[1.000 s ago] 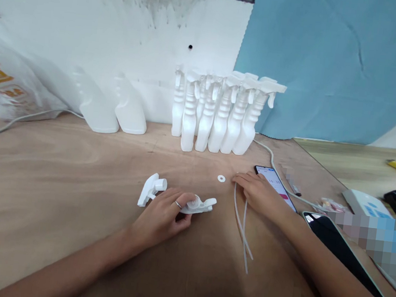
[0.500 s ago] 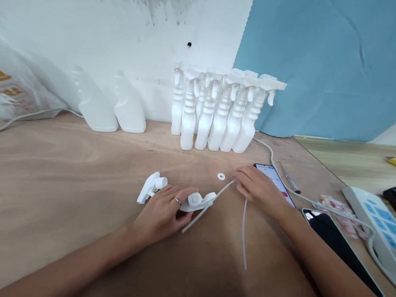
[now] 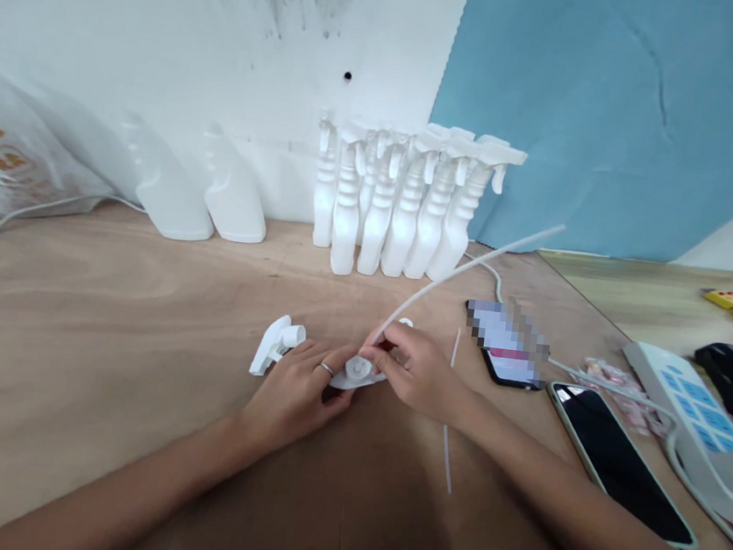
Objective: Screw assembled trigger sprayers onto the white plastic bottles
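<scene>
My left hand (image 3: 305, 383) is closed around a white trigger spray head (image 3: 355, 371), its round neck facing up. My right hand (image 3: 418, 374) pinches a thin, curved white dip tube (image 3: 466, 264) close to one end, right at that neck; whether the end sits inside the neck is hidden by the fingers. The tube's free end rises to the upper right. Beside my left hand lies a second trigger spray head (image 3: 274, 346). Another thin tube (image 3: 446, 461) rests on the table, passing beneath my right forearm. A small white washer (image 3: 406, 322) shows partly behind my right hand.
Several spray bottles with trigger heads (image 3: 401, 235) stand against the wall. Two headless bottles (image 3: 235, 203) are to their left, near a plastic bag (image 3: 16, 156). On the right lie a lit phone (image 3: 509, 357), a dark phone (image 3: 623, 463), a power strip (image 3: 689, 400) and cables.
My right hand has moved left and down to the spray head, bringing a dip tube that lay slanting by the left hand. The tube now points up and right. My left hand keeps its hold.
</scene>
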A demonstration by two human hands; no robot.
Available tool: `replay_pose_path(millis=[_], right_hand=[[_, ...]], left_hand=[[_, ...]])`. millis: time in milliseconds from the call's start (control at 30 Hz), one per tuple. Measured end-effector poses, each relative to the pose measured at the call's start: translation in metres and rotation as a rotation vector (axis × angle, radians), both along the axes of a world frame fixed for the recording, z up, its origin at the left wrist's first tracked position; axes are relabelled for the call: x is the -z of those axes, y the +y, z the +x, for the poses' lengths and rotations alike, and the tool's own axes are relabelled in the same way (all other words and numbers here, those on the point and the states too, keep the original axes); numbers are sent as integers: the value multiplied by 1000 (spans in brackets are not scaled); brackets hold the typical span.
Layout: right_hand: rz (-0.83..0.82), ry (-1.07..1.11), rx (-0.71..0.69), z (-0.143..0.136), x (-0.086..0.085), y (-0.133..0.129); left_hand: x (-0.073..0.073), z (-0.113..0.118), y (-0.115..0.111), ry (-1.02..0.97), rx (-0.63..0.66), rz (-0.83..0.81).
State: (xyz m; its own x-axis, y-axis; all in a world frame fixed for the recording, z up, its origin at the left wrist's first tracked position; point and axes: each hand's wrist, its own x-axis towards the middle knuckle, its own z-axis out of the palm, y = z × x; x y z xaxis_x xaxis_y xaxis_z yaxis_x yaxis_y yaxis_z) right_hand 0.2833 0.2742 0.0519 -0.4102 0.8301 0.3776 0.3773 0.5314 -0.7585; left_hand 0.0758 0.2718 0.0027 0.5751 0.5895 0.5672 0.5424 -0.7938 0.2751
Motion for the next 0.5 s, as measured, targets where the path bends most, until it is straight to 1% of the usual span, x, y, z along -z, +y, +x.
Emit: replay_pose_path(millis=[100, 200, 267, 400, 500], right_hand=[[29, -24, 14, 0, 4, 3], [43, -35, 7, 1, 5, 4], [93, -71, -21, 0, 3, 3], [244, -165, -69, -2, 2, 2], [273, -190, -70, -3, 7, 2]], left_hand=[[1, 0, 1, 1, 1, 4], [2, 1, 2, -3, 0, 0], [2, 1, 2, -7, 1, 4], [2, 2, 1, -5, -1, 24], [2, 2, 1, -15, 4, 47]])
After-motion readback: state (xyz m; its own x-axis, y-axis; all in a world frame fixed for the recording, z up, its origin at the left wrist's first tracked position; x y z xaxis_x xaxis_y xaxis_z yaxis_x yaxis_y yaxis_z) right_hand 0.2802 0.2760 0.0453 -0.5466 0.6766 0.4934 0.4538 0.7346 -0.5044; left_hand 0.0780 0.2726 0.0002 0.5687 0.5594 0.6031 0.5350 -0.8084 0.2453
